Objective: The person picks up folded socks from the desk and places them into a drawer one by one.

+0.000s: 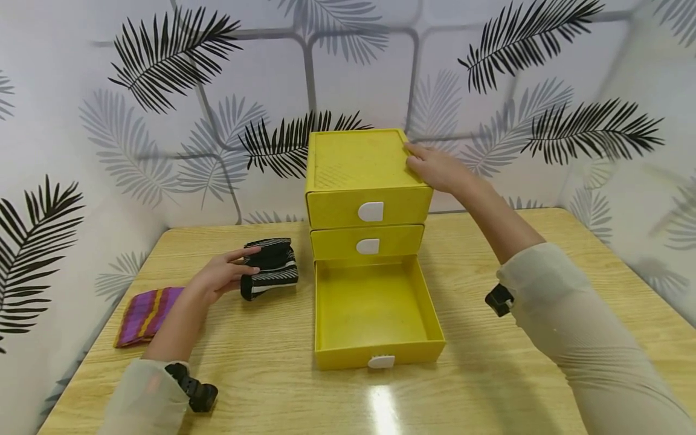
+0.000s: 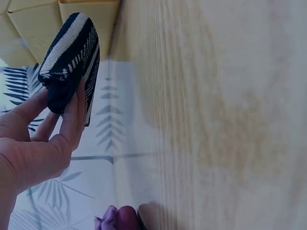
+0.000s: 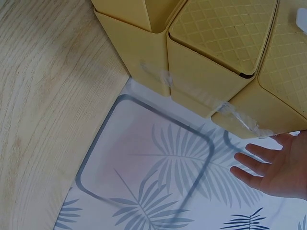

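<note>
A folded black-and-white striped knit cloth is pinched at its left side between the thumb and fingers of my left hand. In the left wrist view the same cloth shows its ribbed knit and a dark inner fold. Right of it stands a yellow three-drawer unit with white handles. Its bottom drawer is pulled out and bare inside, while the upper two are closed. My right hand rests at the unit's top right edge, fingers extended, as the right hand also shows in the right wrist view.
A folded purple cloth with yellow stripes lies on the wooden table at the left, partly behind my left forearm. A leaf-patterned sheet hangs behind the table. Clear tape runs along the unit's side.
</note>
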{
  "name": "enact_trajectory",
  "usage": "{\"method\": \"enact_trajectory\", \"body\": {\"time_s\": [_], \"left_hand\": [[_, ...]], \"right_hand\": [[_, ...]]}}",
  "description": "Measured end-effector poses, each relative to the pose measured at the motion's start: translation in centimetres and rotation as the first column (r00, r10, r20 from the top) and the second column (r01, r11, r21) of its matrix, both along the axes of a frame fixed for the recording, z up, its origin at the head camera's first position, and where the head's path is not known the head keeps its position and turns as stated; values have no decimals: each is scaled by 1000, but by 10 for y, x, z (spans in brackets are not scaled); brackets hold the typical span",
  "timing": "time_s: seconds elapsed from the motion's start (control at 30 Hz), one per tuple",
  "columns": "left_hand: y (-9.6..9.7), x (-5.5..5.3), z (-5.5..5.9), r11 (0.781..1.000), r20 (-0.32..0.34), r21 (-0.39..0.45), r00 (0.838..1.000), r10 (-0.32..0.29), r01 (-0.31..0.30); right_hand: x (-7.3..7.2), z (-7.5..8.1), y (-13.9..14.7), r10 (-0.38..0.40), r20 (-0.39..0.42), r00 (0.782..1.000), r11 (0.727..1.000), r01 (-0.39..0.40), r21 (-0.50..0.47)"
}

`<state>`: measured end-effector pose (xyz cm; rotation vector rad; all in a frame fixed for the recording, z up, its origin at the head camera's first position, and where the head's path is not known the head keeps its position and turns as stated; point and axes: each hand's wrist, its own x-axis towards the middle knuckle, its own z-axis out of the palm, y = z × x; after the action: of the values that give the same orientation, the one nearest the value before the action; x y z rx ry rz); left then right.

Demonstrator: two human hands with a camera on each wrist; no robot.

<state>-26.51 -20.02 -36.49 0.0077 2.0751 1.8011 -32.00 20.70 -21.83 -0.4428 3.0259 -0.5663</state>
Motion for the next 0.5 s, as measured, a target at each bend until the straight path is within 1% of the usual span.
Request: {"method": "enact_trajectory", "body": {"time_s": [0.1,0.23,0.37,0.5], "left_hand": [[0,9,4,1000,-22,11,1000,-15,15],[2,21,10,997,-55,35,996,-69,71],[4,34,20,992,-67,27,990,-123,125],[6,47,29,987,-71,14,985,-159,160]], "right_hand": [[0,1,-1,1,3,1000,1000,-1,3],[1,1,-1,13,-5,1000,1000,-13,1],[1,2,-1,18,-9,1000,1000,-18,-1],[1,1,0,15,-4,1000,1000,-15,-2]]}}
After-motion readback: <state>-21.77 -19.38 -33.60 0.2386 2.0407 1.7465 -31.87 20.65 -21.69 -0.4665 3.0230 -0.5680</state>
